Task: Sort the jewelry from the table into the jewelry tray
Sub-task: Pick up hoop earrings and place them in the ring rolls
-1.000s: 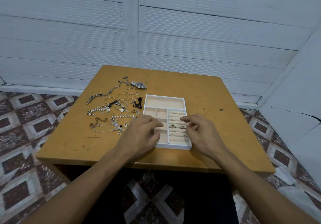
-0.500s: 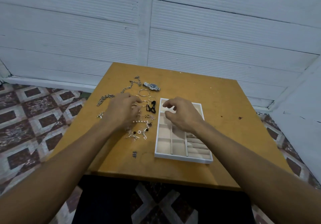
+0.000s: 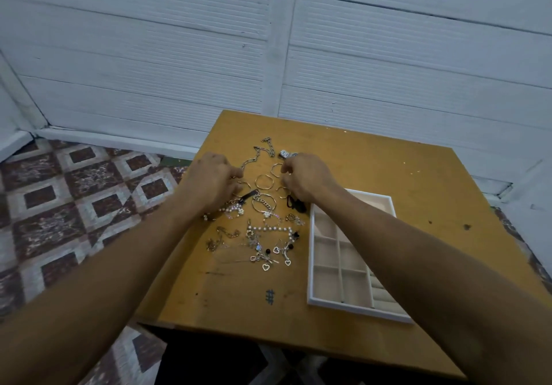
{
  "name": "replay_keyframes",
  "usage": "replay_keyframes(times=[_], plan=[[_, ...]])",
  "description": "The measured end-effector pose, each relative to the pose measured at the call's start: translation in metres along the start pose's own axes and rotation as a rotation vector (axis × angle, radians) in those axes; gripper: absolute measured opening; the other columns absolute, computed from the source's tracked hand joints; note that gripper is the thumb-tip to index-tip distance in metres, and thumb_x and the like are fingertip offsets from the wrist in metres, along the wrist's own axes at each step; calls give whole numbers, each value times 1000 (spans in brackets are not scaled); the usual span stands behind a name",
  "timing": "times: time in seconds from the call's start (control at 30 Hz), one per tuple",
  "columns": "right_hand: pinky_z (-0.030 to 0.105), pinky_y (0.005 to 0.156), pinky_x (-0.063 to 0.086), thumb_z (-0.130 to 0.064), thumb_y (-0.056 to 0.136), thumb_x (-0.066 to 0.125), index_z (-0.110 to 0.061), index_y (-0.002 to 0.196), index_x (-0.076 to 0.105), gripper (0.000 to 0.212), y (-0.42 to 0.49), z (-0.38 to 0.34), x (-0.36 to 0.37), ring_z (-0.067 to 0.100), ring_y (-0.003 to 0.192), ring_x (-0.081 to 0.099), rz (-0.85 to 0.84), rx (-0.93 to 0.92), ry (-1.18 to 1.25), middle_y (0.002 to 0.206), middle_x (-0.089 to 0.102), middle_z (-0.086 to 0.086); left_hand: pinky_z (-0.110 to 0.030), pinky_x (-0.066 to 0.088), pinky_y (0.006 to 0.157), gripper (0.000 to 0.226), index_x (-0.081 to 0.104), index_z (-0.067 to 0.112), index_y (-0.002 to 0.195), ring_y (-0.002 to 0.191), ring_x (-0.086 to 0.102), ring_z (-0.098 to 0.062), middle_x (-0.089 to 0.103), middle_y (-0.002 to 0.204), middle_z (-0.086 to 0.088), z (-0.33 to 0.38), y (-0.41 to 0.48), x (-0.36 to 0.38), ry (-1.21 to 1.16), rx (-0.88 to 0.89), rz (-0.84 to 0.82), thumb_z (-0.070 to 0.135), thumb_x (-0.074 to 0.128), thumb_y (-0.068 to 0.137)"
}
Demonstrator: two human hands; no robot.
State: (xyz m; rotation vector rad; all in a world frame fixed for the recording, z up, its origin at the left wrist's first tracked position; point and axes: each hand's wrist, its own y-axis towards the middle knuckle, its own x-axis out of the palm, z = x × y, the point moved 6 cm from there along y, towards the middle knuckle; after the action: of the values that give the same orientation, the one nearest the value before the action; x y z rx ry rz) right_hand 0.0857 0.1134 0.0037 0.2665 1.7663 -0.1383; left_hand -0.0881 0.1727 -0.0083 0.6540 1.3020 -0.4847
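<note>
Illum. was dim, cool, diffuse; source couldn't be told. Faint soft shadows lay on the scratched ochre wooden table (image 3: 388,175). Wide-angle distortion bowed the white ribbed wall panels (image 3: 149,56) at frame edges. Small silver-and-gold jewelry pieces (image 3: 270,229) rendered soft, detail smeared.

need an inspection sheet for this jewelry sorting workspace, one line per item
surface: orange-brown wooden table, scuffed, with dark spots and a small blue hash mark near the front
job's things: white-rimmed jewelry tray with beige compartments on the table's right part, compartments in view look empty, right arm hides part; loose pile of metal chains, hoops, pearls and heart charms on the table left of it
clutter: nothing seen
hands: left hand and right hand both curled over the far hoops; grip unclear
cables: nothing seen
surroundings: white ribbed wall panels; maroon-and-grey patterned floor tiles
</note>
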Motion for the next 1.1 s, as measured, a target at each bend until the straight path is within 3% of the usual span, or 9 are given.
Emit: replay_keyframes(times=[0.27, 0.4, 0.5, 0.63, 0.73, 0.8, 0.97, 1.1], plan=[[44, 84, 52, -21, 92, 51, -13, 95, 68, 19, 14, -1, 11, 27, 97, 58, -34, -16, -21, 103, 65, 8, -44, 29, 97, 23, 70, 29, 104, 117, 40, -20, 58, 112, 3, -5, 7, 1, -12, -50, 1, 43, 59, 88], [43, 85, 51, -20, 90, 48, -9, 100, 64, 22, 18, -4, 17, 30, 100, 55, -66, -65, -173, 105, 61, 12, -43, 29, 95, 21, 69, 27, 98, 115, 40, -20, 58, 109, 2, -3, 11, 0, 30, -83, -31, 43, 58, 89], [44, 89, 46, -26, 95, 41, -9, 106, 57, 26, 16, -5, 15, 30, 101, 52, -50, -100, -160, 106, 57, 12, -45, 28, 98, 25, 66, 23, 103, 116, 39, -22, 56, 112, -1, 0, 12, 4, 69, -79, -72, 40, 53, 92], [35, 77, 41, -23, 97, 40, -11, 95, 54, 19, 10, -5, -3, 22, 87, 49, 30, -113, 96, 95, 52, 8, -47, 27, 102, 31, 57, 15, 116, 118, 38, -24, 52, 118, -6, 2, 8, 9, 107, -52, -96, 35, 42, 97], [27, 68, 32, -19, 96, 42, -14, 84, 49, 15, 1, 0, -19, 19, 80, 47, 75, -97, 278, 90, 53, 7, -46, 29, 100, 25, 52, 16, 111, 113, 40, -23, 55, 115, -5, 1, 9, 4, 56, -81, -78, 32, 40, 97], [28, 66, 35, -19, 96, 43, -11, 85, 51, 16, -6, 5, -27, 19, 79, 48, 96, -93, 340, 91, 55, 8, -44, 31, 96, 17, 50, 18, 105, 108, 43, -23, 59, 110, -4, 1, 10, 0, 10, -95, -69, 29, 42, 96], [37, 76, 54, -24, 97, 48, -7, 92, 56, 19, -26, 36, -33, 21, 83, 64, 90, 67, 645, 92, 66, 9, -33, 42, 76, 15, 48, 20, 98, 90, 50, -19, 61, 102, -5, 10, 12, -10, -140, -107, -56, 20, 59, 88], [46, 92, 53, -22, 96, 53, -2, 95, 61, 22, -48, 75, -36, 25, 90, 70, 99, 245, 974, 86, 70, 10, -25, 38, 74, 21, 57, 9, 115, 97, 53, -19, 60, 117, -9, 37, 12, -24, -345, -112, -39, 13, 46, 98]])
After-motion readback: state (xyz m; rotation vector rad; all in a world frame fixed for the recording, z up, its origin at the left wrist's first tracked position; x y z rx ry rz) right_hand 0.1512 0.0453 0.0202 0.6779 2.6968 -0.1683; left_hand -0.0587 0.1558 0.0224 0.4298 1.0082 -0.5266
